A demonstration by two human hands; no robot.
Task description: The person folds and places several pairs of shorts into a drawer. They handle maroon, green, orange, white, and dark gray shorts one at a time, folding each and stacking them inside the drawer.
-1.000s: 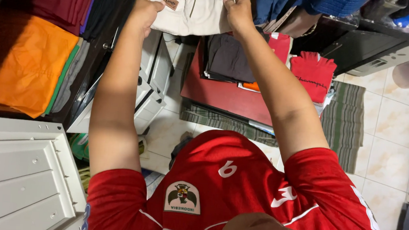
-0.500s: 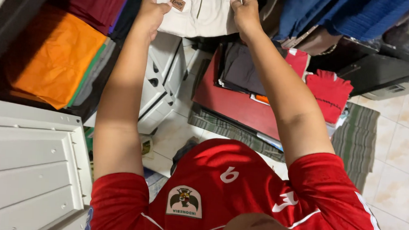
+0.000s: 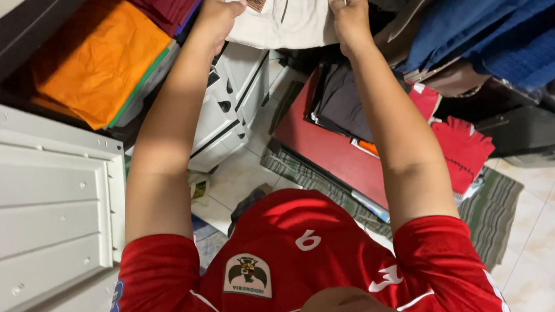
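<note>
Even indoor light, sharp centre, dark shadow at upper left, slight wide-angle stretching at edges.

Orange folded cloth (image 3: 97,55) upper left; white slatted panel (image 3: 36,218) below; red board (image 3: 335,150) on striped mat (image 3: 492,208).

Pale tiled floor (image 3: 541,255), striped green mat (image 3: 492,214) on it. Low red table (image 3: 329,146) sits on the mat. White plastic drawer unit (image 3: 229,101) beside it. White panelled board (image 3: 36,218) at left. Dark shelf (image 3: 34,38) upper left. Light even, indoor.
</note>
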